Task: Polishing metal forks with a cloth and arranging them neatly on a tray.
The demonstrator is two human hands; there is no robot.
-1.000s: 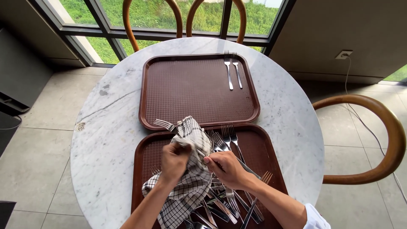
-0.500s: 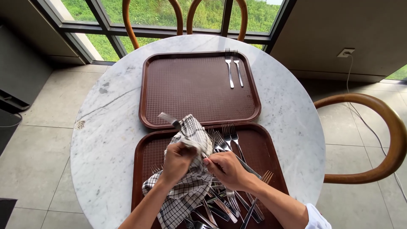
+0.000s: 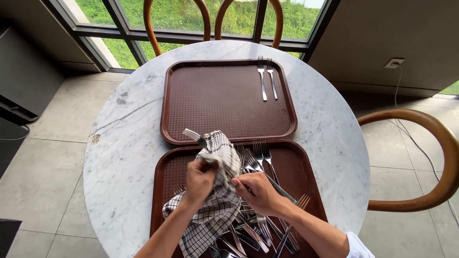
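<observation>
Round marble table (image 3: pixel 119 143) on grey tiled floor (image 3: pixel 43 157), bentwood chairs (image 3: pixel 432 157), daylit windows (image 3: pixel 191 14).

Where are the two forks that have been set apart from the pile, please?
In the head view, the two forks lie side by side in the far right corner of the far tray, near the window.

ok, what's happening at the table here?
A person holds a black-and-white checked cloth in the left hand and right hand, wrapped around a metal fork whose end sticks out. Below lies a pile of steel forks on the near brown plastic tray. Two forks lie on the far brown tray.
</observation>
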